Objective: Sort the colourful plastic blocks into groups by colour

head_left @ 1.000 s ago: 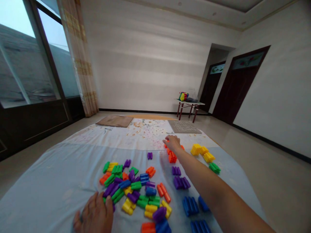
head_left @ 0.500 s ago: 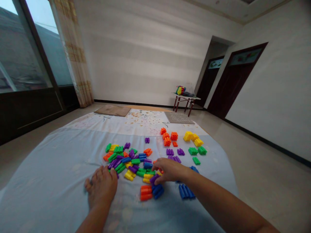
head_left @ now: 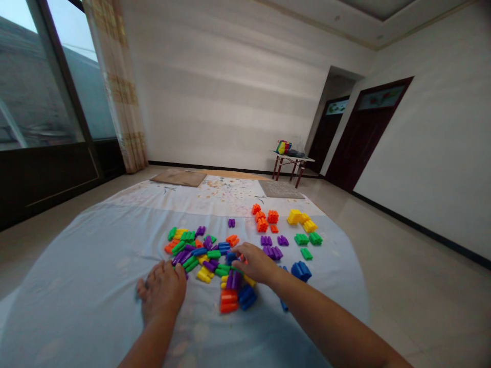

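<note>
My left hand (head_left: 163, 286) lies flat on the cloth with its fingers spread. It rests at the left edge of a mixed pile of plastic toy blocks shaped like joined tubes. Over the pile's right side, my right hand (head_left: 255, 261) has its thumb and index finger closing on a blue block (head_left: 230, 257), partly hidden by the fingertips. Just below that hand are a purple block (head_left: 233, 280), an orange block (head_left: 229, 301) and another blue block (head_left: 247, 297). Green blocks (head_left: 214, 254) and yellow blocks (head_left: 204, 275) lie mixed in the pile.
Blocks sit by colour on the right: orange (head_left: 261, 225), yellow (head_left: 294, 216), green (head_left: 301, 239), purple (head_left: 272, 253) and blue (head_left: 301, 271). My right forearm covers part of the blue group. Two mats (head_left: 179, 178) lie at the far edge of the cloth-covered table (head_left: 95, 266).
My right hand has moved away from me and slightly left, from the purple block to the blue one. The purple block has shifted left and turned. My left hand stays put.
</note>
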Demonstrator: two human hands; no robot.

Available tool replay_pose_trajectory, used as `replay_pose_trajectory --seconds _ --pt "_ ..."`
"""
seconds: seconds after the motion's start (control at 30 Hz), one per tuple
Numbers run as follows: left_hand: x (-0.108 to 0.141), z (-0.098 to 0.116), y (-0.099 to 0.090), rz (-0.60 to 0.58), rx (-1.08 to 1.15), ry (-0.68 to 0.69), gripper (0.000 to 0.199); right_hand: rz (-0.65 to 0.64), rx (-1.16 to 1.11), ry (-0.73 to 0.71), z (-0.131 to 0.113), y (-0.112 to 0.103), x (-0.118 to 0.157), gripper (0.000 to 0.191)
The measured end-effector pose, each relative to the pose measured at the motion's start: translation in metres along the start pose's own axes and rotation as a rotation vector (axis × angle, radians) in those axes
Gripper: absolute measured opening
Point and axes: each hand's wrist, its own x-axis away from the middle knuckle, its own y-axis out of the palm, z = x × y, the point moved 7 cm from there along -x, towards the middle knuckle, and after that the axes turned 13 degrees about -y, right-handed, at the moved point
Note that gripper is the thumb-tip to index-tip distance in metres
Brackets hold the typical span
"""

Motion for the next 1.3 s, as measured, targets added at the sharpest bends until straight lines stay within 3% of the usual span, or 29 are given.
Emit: replay_pose_trajectory --seconds 0.07,0.2,0.33,0.43,0.53,0.63,0.73,0.83,0.9,1.07,1.3 --pt "0.000 0.000 0.000 -0.014 -0.007 -0.002 0.046 0.002 0.018 0.003 -0.007 0.000 0.006 0.032" --pt "0.000 0.002 -0.002 -0.017 -0.027 0.018 0.049 -0.102 0.067 -0.004 -0.016 0.011 0.017 0.058" --pt "-0.002 0.002 -0.002 -0.026 -0.029 0.020 0.049 -0.184 0.087 -0.002 -0.014 0.027 0.023 0.047" --pt "-0.003 0.002 0.000 -0.026 -0.047 0.036 0.049 -0.123 0.038 -0.026 -0.011 0.026 0.024 0.050" --pt "-0.004 0.002 0.003 -0.026 -0.065 0.061 0.048 0.027 -0.027 -0.065 -0.004 0.004 0.026 0.056" --pt "-0.005 0.001 0.004 -0.014 -0.056 0.059 0.048 0.166 -0.017 -0.035 0.020 -0.033 0.032 0.046" --pt "-0.005 0.000 0.005 -0.016 -0.037 0.042 0.049 0.217 0.059 0.040 0.055 -0.073 0.040 0.040" --pt "-0.006 -0.001 0.006 -0.024 -0.023 0.039 0.050 0.198 0.197 0.174 0.098 -0.104 0.048 0.040" --pt "-0.006 -0.001 0.007 -0.029 -0.014 0.040 0.051 0.127 0.285 0.274 0.125 -0.114 0.053 0.039" --pt "-0.005 0.000 0.006 0.023 -0.055 0.087 0.052 -0.045 0.327 0.360 0.167 -0.108 0.057 0.026" --pt "-0.006 -0.001 0.006 0.010 -0.076 0.061 0.050 -0.178 0.324 0.367 0.181 -0.083 0.049 0.031"
